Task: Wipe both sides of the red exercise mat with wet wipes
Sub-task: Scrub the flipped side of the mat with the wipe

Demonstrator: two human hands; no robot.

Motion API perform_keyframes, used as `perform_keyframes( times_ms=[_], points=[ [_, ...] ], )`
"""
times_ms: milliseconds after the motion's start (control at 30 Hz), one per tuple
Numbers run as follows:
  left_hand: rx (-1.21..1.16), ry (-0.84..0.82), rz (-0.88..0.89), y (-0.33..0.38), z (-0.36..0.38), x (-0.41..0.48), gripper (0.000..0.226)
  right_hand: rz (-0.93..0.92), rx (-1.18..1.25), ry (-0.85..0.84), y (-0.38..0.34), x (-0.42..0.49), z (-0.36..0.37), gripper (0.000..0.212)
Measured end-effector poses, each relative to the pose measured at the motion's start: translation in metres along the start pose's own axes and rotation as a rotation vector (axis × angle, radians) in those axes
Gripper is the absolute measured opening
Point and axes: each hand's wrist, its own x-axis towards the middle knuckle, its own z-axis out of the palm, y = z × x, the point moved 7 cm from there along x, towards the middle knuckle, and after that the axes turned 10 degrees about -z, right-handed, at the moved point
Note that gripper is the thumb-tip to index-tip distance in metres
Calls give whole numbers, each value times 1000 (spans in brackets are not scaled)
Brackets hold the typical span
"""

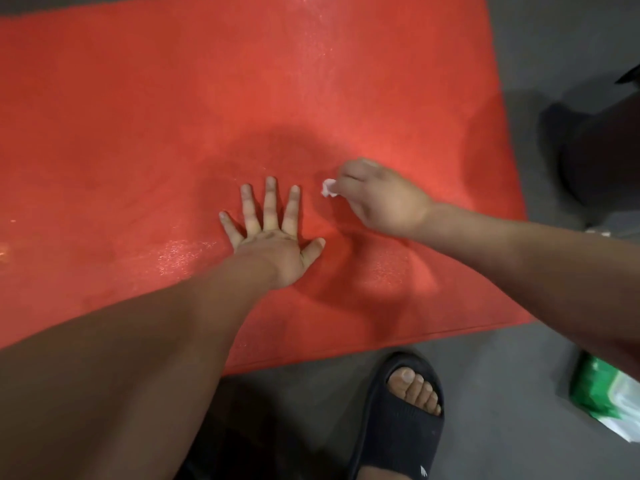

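Note:
The red exercise mat [173, 116] lies flat on the grey floor and fills most of the view, with damp shiny patches on it. My left hand [273, 230] rests flat on the mat near its front edge, fingers spread and straight. Just to its right, my right hand [377, 199] grips a crumpled white wet wipe [329, 188] and holds it against the mat; only a small corner of the wipe shows past the fingers.
A green and white wet-wipe pack [602, 393] lies on the floor at the lower right. My foot in a black slide sandal [401, 420] stands just in front of the mat's edge. A dark object [599, 150] sits on the floor right of the mat.

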Motion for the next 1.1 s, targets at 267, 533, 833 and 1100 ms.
perform_keyframes(
  times_ms=[267,533,833,1100],
  points=[
    [-14,-5,25,0,-1,-1,94,635,-202,289,137,21,-62,35],
    [-31,41,24,-2,0,1,94,441,-92,271,86,61,-28,30],
    [-59,94,41,-3,0,0,93,189,-24,27,6,7,-2,23],
    [-156,194,71,-5,-2,-7,77,272,54,-16,-65,-61,21,29]
  ],
)
